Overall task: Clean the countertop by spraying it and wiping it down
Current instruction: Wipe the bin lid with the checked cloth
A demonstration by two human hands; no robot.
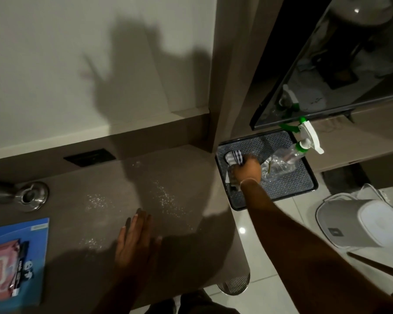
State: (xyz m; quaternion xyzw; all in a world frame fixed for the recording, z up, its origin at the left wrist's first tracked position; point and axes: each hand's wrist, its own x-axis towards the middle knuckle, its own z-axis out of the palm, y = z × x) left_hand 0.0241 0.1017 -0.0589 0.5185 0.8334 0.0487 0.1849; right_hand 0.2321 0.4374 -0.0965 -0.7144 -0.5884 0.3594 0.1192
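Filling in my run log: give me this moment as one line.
stage: fetching cloth | right hand: on cloth in tray | left hand: flat on countertop | bottle: lying in tray | droplets: unwiped

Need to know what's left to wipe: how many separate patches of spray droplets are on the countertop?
3: one patch left of centre, one streak towards the tray, one faint patch beside the left hand. Shadow may hide more.

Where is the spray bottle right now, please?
The spray bottle lies on its side in the patterned tray at the counter's right end, just beyond the right hand.
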